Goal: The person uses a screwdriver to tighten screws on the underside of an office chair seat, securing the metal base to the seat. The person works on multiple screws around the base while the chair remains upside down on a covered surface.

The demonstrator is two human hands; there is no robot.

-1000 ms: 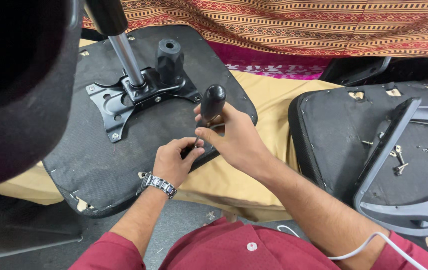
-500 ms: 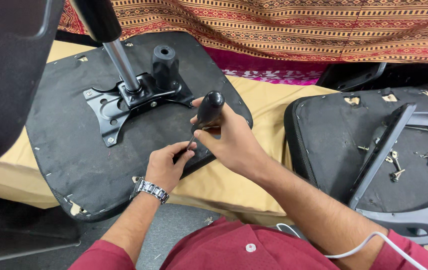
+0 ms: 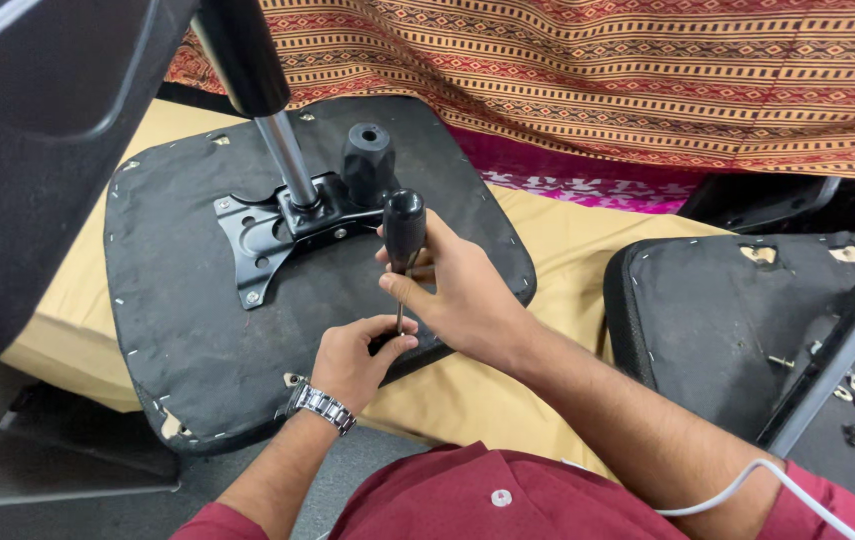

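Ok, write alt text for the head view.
The right hand holds a black-handled screwdriver upright over an upturned chair seat, while the left hand steadies its tip near the seat's front edge. A second seat lies to the right.

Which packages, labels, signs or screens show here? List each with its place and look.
None in view: no package, label, sign or screen.
What shows instead: an upturned black chair seat, a patterned striped cloth behind it, and a black-handled screwdriver gripped by the right hand, with the left hand at its tip.
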